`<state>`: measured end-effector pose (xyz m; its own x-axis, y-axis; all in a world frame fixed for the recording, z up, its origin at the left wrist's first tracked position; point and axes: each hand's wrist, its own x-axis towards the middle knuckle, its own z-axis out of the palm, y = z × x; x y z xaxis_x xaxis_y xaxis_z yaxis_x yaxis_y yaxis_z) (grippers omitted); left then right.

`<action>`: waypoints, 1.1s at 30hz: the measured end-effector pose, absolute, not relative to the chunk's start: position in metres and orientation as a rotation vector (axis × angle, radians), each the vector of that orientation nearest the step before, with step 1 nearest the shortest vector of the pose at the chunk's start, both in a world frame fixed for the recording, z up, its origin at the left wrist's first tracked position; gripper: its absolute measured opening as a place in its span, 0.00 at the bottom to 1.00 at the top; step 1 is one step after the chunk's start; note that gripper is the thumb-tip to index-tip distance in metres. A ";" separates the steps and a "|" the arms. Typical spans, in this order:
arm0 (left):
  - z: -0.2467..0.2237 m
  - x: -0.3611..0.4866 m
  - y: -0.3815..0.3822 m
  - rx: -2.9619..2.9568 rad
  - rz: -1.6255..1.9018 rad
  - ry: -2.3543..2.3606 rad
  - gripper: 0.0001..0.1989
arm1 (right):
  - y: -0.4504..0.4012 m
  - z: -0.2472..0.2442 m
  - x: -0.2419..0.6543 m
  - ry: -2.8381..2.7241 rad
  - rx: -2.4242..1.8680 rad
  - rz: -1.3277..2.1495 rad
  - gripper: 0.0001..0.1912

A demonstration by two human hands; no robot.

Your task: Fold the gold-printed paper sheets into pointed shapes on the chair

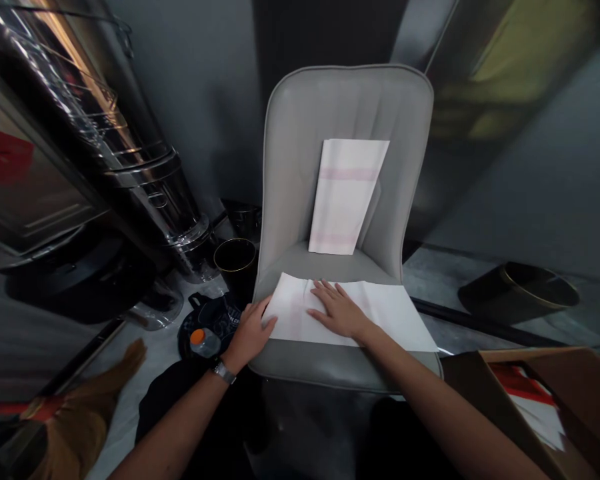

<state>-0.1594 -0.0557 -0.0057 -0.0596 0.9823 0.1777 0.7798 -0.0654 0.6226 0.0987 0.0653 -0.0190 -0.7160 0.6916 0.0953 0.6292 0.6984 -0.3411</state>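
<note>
A white paper sheet (pixel 395 313) with faint pink bands and creases lies across the seat of a grey padded chair (pixel 305 363). My right hand (pixel 337 310) rests flat on the sheet, palm down with fingers spread. At the sheet's left end is my left hand (pixel 253 333), a metal-band watch on its wrist. Its thumb lies over the paper and its other fingers bend around the edge, their tips partly hidden. Against the chair's backrest leans a folded white paper piece (pixel 350 193) with two pale pink bands.
An open cardboard box (pixel 525 353) at the lower right holds red and white papers (pixel 535 407). Left of the chair stand a black bin (pixel 235 257), an orange-capped bottle (pixel 205 341) on a dark bag, and tall shiny metal cylinders (pixel 145 180).
</note>
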 end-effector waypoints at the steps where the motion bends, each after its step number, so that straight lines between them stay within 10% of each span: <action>1: -0.007 -0.159 -0.053 1.864 0.865 1.910 0.23 | 0.064 -0.021 0.097 -2.699 -1.082 0.419 0.32; 25: -0.015 -0.158 -0.046 1.848 0.879 1.913 0.10 | 0.114 -0.023 0.075 -2.196 -1.134 0.608 0.12; 33: -0.017 -0.155 -0.044 1.831 0.867 1.954 0.09 | 0.054 -0.028 0.090 -2.618 -0.929 0.201 0.27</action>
